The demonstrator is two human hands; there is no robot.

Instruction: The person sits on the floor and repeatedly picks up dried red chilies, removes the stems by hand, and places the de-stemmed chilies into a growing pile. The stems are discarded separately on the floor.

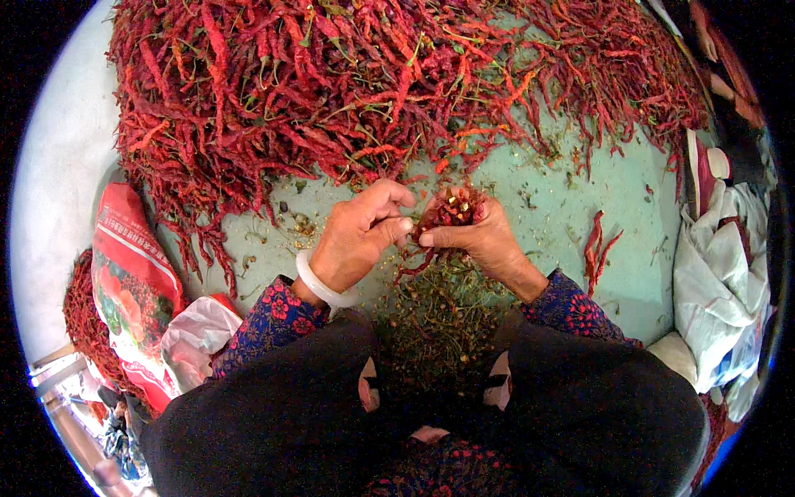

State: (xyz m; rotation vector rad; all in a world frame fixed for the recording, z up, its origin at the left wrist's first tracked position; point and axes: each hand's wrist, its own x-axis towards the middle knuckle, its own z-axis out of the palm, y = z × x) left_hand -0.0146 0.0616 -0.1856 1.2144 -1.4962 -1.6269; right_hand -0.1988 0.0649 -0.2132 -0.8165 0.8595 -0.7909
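Note:
My right hand [484, 240] is closed round a bunch of dried red chilies [451, 209], with its thumb across the near side. Pale broken ends show on top of the bunch, and one chili hangs below the thumb. Just left of it, my left hand [358, 234], with a white bangle [321, 282] at the wrist, has thumb and forefinger bent toward the bunch with a gap between them. I see nothing in that gap. Beneath both hands, stems and bits [439, 319] litter the ground between my dark-clothed legs.
A large heap of dried red chilies [273, 91] spreads across the far side. To the left stands a red printed sack [132, 248] beside more chilies [83, 306]. White sacks [720, 265] lie at right. Loose chilies [596, 253] rest on the pale green floor [638, 215].

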